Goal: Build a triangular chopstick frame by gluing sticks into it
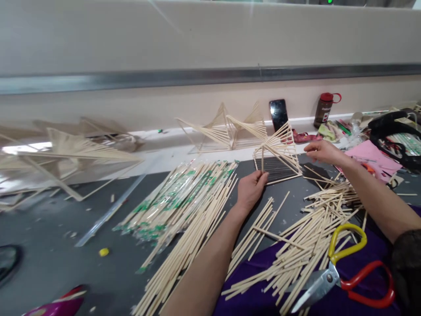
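A small structure of glued wooden sticks (279, 159) stands on the grey table (59, 259). My left hand (250, 189) grips its near left corner, fingers closed on a stick. My right hand (321, 151) reaches to its right side, fingers curled near the upper right edge; whether it grips a stick is unclear. Loose wooden sticks (302, 245) lie in piles under and between my forearms.
Wrapped chopstick packs (171, 202) lie to the left. Scissors with yellow and red handles (348, 272) rest on purple cloth at the right. Finished stick structures (226, 127) stand by the wall, with a phone (278, 114) and a brown bottle (324, 109). A larger structure (66, 153) sits far left.
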A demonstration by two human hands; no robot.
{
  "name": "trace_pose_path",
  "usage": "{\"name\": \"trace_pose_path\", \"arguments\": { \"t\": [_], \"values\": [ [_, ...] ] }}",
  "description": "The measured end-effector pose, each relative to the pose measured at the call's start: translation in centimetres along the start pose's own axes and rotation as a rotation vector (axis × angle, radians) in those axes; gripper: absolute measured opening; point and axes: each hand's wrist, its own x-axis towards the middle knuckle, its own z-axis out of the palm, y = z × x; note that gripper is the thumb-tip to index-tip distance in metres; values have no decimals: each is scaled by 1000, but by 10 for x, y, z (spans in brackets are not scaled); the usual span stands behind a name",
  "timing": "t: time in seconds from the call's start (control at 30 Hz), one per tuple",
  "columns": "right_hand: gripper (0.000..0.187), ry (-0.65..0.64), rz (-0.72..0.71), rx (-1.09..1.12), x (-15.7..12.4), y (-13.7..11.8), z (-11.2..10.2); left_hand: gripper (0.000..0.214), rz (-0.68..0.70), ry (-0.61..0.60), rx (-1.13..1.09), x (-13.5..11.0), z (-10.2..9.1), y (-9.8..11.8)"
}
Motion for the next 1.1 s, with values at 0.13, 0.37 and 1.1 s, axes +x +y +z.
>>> {"name": "trace_pose_path", "arguments": {
  "t": [0.13,0.37,1.1],
  "values": [
    [11,-51,13,-102,9,-10,-21,36,-38,31,42,2,-4,-3],
    [19,-39,17,-539,69,-24,-23,30,-67,18,113,-1,-4,0],
    [27,175,76,-357,157,5,-2,39,-100,-1,89,-4,-5,-16]
  ]
}}
